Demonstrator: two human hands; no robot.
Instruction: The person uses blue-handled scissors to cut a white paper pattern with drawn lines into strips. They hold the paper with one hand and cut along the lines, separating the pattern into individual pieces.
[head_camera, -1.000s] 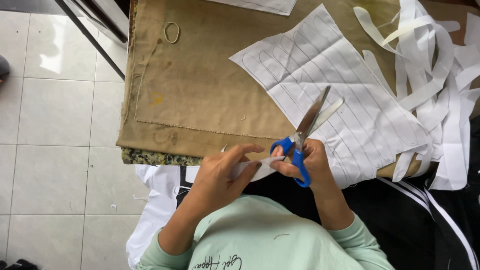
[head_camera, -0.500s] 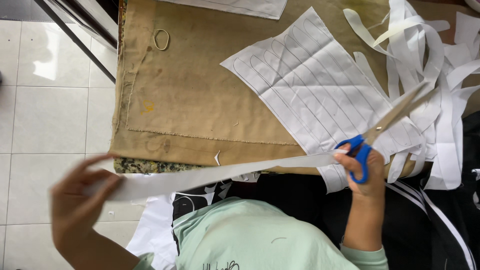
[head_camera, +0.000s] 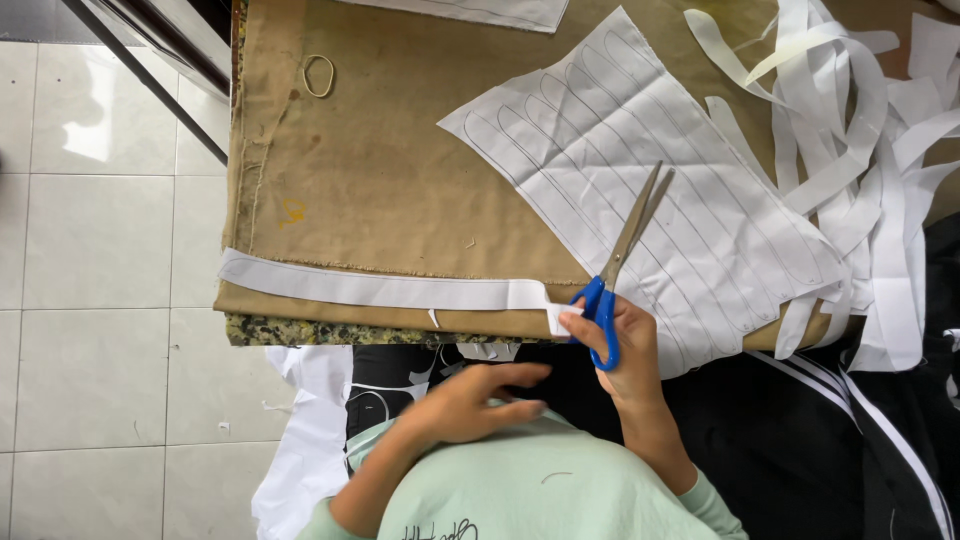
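My right hand (head_camera: 628, 348) grips blue-handled scissors (head_camera: 622, 250), whose blades are nearly closed and point up over a white sheet (head_camera: 650, 160) marked with long traced outlines. The thumb of that hand also touches the right end of a long white strip (head_camera: 380, 291), which lies flat along the table's front edge. My left hand (head_camera: 480, 400) hovers below the table edge, in front of my pale green shirt, with fingers extended and nothing in it.
A tan cloth (head_camera: 380, 160) covers the table. A pile of cut white strips (head_camera: 860, 140) lies at the right, and a rubber band (head_camera: 319, 75) at the back left. Pale floor tiles (head_camera: 100, 300) are to the left; a black garment with white stripes (head_camera: 800, 430) is below.
My left hand pulled the strip far out to the left, then let it go and came back in front of my shirt. The strip now rests on the table edge. The scissors shifted left.
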